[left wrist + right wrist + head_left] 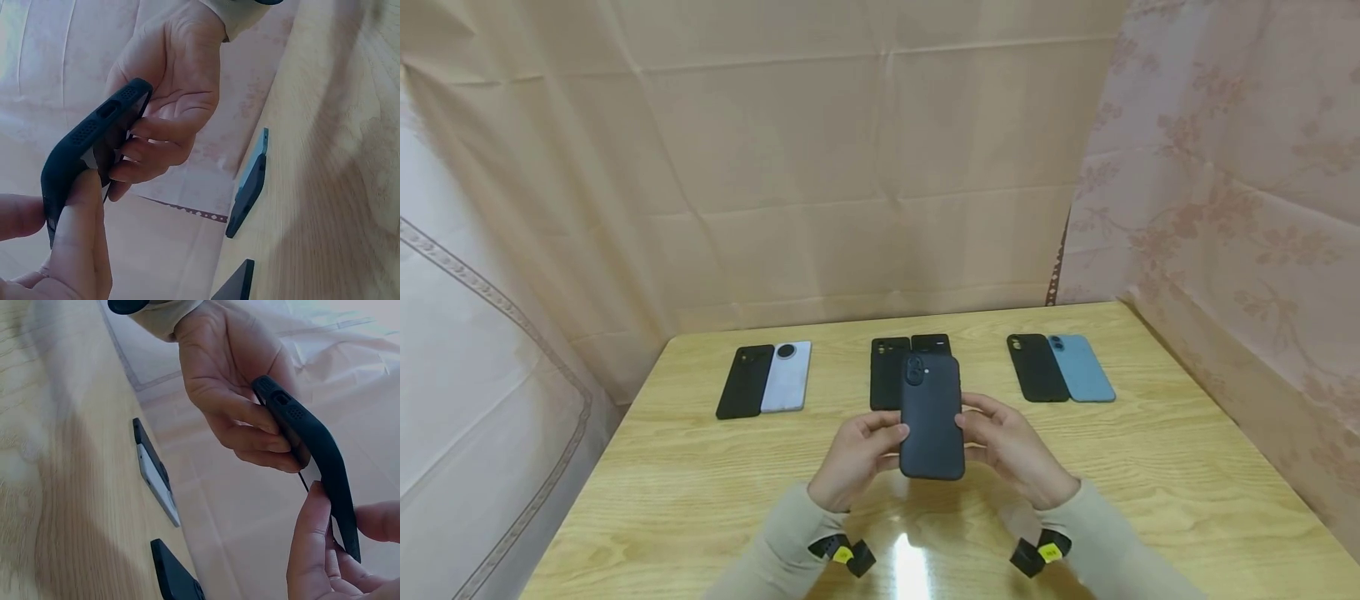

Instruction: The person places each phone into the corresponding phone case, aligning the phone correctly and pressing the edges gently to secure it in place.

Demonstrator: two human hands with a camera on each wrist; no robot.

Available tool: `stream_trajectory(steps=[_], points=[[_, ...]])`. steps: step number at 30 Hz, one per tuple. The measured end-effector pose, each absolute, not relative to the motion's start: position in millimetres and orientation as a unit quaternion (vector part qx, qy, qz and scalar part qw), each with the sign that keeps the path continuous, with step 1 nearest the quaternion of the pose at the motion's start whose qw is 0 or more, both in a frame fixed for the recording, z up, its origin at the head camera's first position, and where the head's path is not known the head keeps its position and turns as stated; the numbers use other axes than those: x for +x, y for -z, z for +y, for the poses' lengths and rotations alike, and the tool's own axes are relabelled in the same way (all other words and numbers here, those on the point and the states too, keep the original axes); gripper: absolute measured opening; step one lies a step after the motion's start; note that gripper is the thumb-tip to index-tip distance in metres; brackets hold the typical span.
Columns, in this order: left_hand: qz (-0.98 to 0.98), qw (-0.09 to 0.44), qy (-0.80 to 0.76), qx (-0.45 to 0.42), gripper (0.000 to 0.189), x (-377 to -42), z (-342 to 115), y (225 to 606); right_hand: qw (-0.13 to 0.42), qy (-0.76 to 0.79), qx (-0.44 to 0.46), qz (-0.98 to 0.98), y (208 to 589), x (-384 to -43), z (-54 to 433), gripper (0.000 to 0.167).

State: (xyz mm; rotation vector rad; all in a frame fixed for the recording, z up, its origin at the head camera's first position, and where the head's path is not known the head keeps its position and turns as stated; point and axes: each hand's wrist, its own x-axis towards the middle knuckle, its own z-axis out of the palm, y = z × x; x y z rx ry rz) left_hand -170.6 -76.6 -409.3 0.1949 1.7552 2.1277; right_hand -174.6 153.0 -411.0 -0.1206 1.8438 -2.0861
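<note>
Both hands hold up a phone in a dark case [932, 429] above the table, its back with the camera cutout facing the head camera. My left hand [861, 454] grips its left long edge, thumb on the back and fingers behind. The right hand [1011, 450] pinches the opposite edge the same way. In the left wrist view the case's bottom end [103, 115] shows a port opening and speaker holes. The right wrist view shows the phone's screen side [306, 459] against the fingers. Behind the held phone lie a black case [886, 375] and a dark phone [931, 343], partly hidden.
At the left of the wooden table [700, 500] a black case [745, 383] lies beside a white phone [787, 379]. Another black case [1037, 368] and a blue phone [1084, 368] lie at the right. Hanging cloth [880, 167] closes off the back and sides.
</note>
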Motion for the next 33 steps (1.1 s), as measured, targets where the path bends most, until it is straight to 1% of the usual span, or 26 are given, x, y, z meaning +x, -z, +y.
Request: stream_trajectory(steps=[12, 18, 22, 27, 33], points=[[0.644, 0.209, -0.731, 0.087, 0.034, -171.1, -67.7, 413.0, 0.168, 0.702, -0.051, 0.691, 410.4, -169.4, 172.1, 0.058], [0.643, 0.227, -0.727, 0.081, 0.034, -168.9, -57.2, 413.2, 0.174, 0.68, -0.046, 0.711, 407.6, -168.7, 188.7, 0.061], [0.642, 0.231, -0.727, 0.078, 0.032, -168.2, -45.3, 413.7, 0.172, 0.668, -0.04, 0.723, 407.3, -168.4, 200.7, 0.063], [0.637, 0.226, -0.732, 0.081, 0.03, -168.7, -25.6, 419.1, 0.153, 0.649, -0.027, 0.744, 410.1, -168.9, 215.6, 0.064], [0.647, 0.221, -0.726, 0.071, 0.031, -168.9, 1.1, 424.7, 0.133, 0.615, -0.014, 0.777, 413.0, -168.2, 236.2, 0.06]])
